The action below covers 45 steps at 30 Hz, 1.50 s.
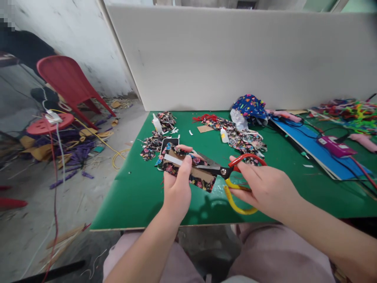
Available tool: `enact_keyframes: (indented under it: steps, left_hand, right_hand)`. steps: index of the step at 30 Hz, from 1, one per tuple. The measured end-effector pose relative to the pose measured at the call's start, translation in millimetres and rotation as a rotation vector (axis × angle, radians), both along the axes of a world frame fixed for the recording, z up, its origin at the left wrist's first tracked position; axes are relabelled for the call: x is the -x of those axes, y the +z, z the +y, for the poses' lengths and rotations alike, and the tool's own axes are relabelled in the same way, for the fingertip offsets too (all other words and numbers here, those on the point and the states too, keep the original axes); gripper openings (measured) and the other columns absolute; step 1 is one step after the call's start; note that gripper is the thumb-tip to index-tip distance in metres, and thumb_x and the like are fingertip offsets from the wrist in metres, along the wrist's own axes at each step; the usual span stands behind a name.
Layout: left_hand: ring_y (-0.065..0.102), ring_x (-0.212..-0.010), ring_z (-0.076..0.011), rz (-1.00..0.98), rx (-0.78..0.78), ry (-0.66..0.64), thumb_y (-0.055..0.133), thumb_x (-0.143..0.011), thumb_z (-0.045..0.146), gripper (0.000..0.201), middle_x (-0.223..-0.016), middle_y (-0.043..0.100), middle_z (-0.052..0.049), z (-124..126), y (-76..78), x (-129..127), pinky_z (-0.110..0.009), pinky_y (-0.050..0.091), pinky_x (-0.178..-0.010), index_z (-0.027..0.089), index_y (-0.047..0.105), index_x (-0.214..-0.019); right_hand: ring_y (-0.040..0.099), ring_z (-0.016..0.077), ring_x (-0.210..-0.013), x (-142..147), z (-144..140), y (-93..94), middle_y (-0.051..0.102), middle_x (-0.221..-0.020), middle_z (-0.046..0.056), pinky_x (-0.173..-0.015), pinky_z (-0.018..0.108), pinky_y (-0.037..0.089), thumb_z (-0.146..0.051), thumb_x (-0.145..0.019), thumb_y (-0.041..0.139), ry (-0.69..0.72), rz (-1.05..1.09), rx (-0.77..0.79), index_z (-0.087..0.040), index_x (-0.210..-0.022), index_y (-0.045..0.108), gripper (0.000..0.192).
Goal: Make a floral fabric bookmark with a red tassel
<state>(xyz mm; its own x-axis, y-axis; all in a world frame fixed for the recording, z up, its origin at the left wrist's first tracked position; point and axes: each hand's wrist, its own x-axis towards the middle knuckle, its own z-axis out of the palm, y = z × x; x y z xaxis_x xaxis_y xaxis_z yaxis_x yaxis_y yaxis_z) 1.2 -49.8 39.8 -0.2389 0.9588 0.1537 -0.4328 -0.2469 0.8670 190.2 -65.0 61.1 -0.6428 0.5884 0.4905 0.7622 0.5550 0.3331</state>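
Note:
My left hand [176, 188] grips a flat cardboard piece wrapped in dark floral fabric [188, 167] above the near edge of the green table [141, 188]. My right hand [265, 188] holds scissors [226, 173] with one red and one yellow handle loop. Their blades lie across the fabric piece, pointing left. A black phone [170, 141] lies on the table just behind the fabric piece.
Floral fabric scraps [153, 145] and two small glue bottles [157, 124] [224, 135] lie further back. A blue patterned cloth [250, 106], blue board [318, 149], purple glue gun [335, 146] and bright pipe cleaners [353, 112] sit right. White panel behind; red chair [67, 82] and stool [48, 124] left.

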Motion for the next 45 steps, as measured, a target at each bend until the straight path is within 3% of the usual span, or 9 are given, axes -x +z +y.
enact_keyframes:
  steps: [8,15,25,35,45]
  left_hand:
    - [0.061,-0.078,-0.013,0.058,0.025,0.085,0.056,-0.081,0.035,0.019,-0.083,0.061,0.0,3.2,-5.2,1.6,-0.024,0.048,-0.075,0.021,0.058,-0.095]
    - [0.059,-0.089,-0.015,0.066,0.04,0.036,0.053,-0.083,0.039,0.022,-0.092,0.06,-0.002,4.0,-5.5,2.2,-0.028,0.047,-0.082,0.022,0.058,-0.096]
    - [0.064,-0.077,-0.0166,0.019,0.027,-0.014,0.049,-0.084,0.048,0.029,-0.076,0.062,-0.002,3.1,-4.9,0.4,-0.027,0.052,-0.067,0.022,0.056,-0.095]
    - [0.065,-0.079,-0.0198,-0.029,0.016,-0.053,0.044,-0.082,0.058,0.04,-0.079,0.063,-0.005,4.6,-6.7,-0.5,-0.029,0.053,-0.065,0.022,0.053,-0.098]
    - [0.065,-0.07,-0.0166,-0.04,0.0,-0.122,0.035,-0.081,0.065,0.049,-0.073,0.064,-0.002,9.9,-10.6,0.0,-0.03,0.052,-0.068,0.021,0.053,-0.091]
  right_hand:
    - [0.051,0.0129,-0.043,1.4,-2.7,-3.8,0.056,-0.053,0.001,-0.044,0.025,0.028,-0.045,-0.089,0.037,-0.011,0.008,-0.013,-0.008,-0.091,0.058,0.042]
    - [0.05,0.0116,-0.038,1.1,-3.2,-5.4,0.057,-0.051,-0.001,-0.041,0.025,0.024,-0.041,-0.091,0.036,-0.027,0.008,0.048,-0.011,-0.088,0.058,0.037]
    - [0.048,0.0105,-0.036,3.2,-6.5,-5.7,0.052,-0.046,-0.002,-0.042,0.024,0.022,-0.037,-0.091,0.039,-0.03,0.004,-0.023,-0.011,-0.082,0.059,0.034]
    - [0.043,0.0088,-0.035,8.3,-6.3,-5.8,0.049,-0.044,-0.002,-0.042,0.024,0.02,-0.035,-0.09,0.04,-0.036,-0.007,-0.036,-0.011,-0.079,0.06,0.034]
    - [0.047,0.0087,-0.037,8.4,-6.4,-8.2,0.053,-0.045,-0.001,-0.041,0.024,0.021,-0.033,-0.091,0.038,-0.004,0.05,0.086,-0.013,-0.073,0.057,0.033]
